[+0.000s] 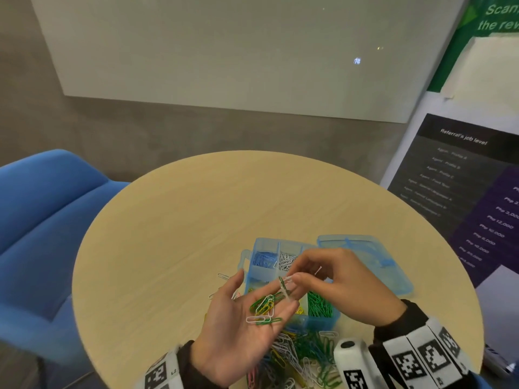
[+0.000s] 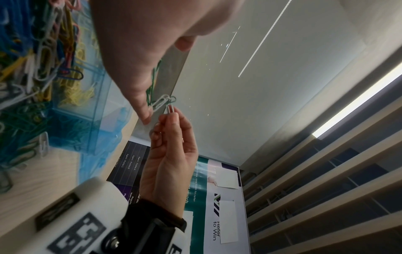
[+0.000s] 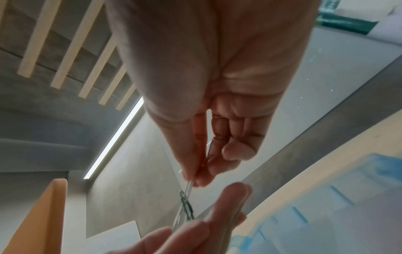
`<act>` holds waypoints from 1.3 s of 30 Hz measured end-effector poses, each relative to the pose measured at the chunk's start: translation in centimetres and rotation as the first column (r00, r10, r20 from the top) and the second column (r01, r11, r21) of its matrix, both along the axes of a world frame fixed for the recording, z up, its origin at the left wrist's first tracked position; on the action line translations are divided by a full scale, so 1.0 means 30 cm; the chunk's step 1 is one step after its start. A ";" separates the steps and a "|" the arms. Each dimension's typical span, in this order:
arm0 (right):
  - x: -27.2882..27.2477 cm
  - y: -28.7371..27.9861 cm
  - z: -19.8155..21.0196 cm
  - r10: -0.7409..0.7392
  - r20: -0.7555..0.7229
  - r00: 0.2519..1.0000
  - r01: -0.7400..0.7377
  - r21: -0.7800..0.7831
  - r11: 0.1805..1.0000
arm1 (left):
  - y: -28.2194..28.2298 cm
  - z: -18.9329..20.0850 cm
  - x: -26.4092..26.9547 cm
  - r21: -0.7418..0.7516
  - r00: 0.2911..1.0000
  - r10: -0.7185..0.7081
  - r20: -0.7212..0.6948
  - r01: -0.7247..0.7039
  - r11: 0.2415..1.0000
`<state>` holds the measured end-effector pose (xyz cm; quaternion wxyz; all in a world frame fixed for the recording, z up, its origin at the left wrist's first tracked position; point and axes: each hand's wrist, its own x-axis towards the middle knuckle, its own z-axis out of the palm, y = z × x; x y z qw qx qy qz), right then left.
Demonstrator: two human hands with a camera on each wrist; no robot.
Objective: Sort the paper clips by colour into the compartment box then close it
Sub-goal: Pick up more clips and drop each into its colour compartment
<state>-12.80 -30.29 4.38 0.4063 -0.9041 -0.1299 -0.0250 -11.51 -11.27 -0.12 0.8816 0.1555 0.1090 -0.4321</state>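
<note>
A handful of thin wire paper clips [image 1: 264, 308], green, white and yellow, lies in my upturned left hand [image 1: 238, 327], whose fingers are relaxed and nearly flat, cradling rather than clasping. My right hand [image 1: 334, 279] pinches one white paper clip [image 1: 287, 279] between thumb and forefinger tips, with the other fingers curled out of the way. The left wrist view shows that white clip hooked to a green clip [image 2: 172, 100], so the two hang together off my left fingertips.

These clips weigh almost nothing and are springy, with smooth coated wire that slides easily. I judge the trouble is not weight but tangling: loops snag each other, and a quick tug may drag the whole bunch out of my palm. I would hold a clip by its rounded end, across the flat, and slide it sideways off its neighbour instead of pulling straight.

The translucent blue plastic compartment box [image 1: 259, 272] sits on the round pale wooden table [image 1: 174, 226] just beyond my hands, its hinged lid [image 1: 373, 256] lying open to the right. Blue clips fill the far left cell, white the next, green the near right cell, with yellow beside it. A loose mixed heap of clips [image 1: 297, 357] lies on the table near me, so plenty of sorting remains.
</note>
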 end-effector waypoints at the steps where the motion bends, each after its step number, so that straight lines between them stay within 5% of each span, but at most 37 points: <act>1: 0.001 -0.002 0.001 -0.011 -0.004 1.000 0.011 0.002 1.000 | 0.000 0.002 0.000 0.014 1.000 0.003 0.002 -0.003 1.000; 19: -0.016 0.002 0.004 0.021 0.001 1.000 -0.021 0.066 0.998 | -0.017 0.013 -0.011 0.092 0.995 0.009 0.102 -0.018 0.996; 39: -0.003 0.011 -0.033 0.066 0.020 0.998 -0.061 -0.190 0.980 | -0.026 0.008 -0.020 0.242 0.983 -0.013 0.181 -0.032 0.970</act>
